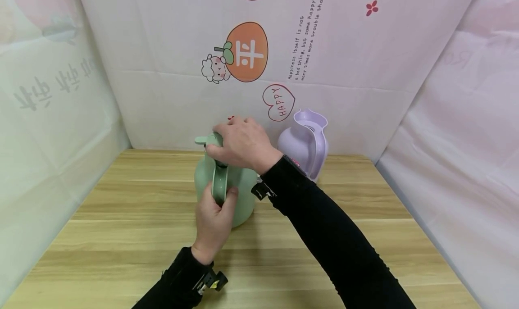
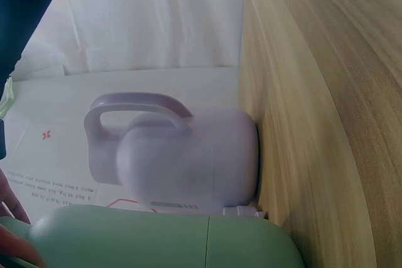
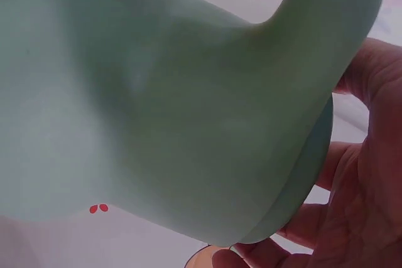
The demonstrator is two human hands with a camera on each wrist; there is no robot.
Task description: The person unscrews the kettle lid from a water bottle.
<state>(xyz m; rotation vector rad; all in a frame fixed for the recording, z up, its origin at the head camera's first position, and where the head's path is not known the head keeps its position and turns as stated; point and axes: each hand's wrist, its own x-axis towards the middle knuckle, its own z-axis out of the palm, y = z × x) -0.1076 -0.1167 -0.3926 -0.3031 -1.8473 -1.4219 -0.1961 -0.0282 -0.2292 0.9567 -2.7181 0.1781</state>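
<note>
A pale green vacuum jug (image 1: 244, 194) stands upright on the wooden table. My left hand (image 1: 212, 228) grips its handle (image 1: 219, 185) from the near side, thumb on the right. Over the top is my right hand (image 1: 246, 143), its fingers curled round the jug's lid (image 3: 304, 174); most of the lid is hidden from the head view. The right wrist view shows these fingers along the lid's edge. Behind and to the right stands a lilac jug (image 1: 293, 144), its mouth uncovered and its handle toward me. In the left wrist view it appears beyond the green jug (image 2: 144, 236).
The wooden table (image 1: 121, 237) ends at a printed white cloth (image 1: 170, 102) that hangs close behind both jugs. More white cloth (image 1: 458, 133) closes in the right side, and another sheet (image 1: 61, 133) the left. My right forearm crosses in front of the lilac jug's base.
</note>
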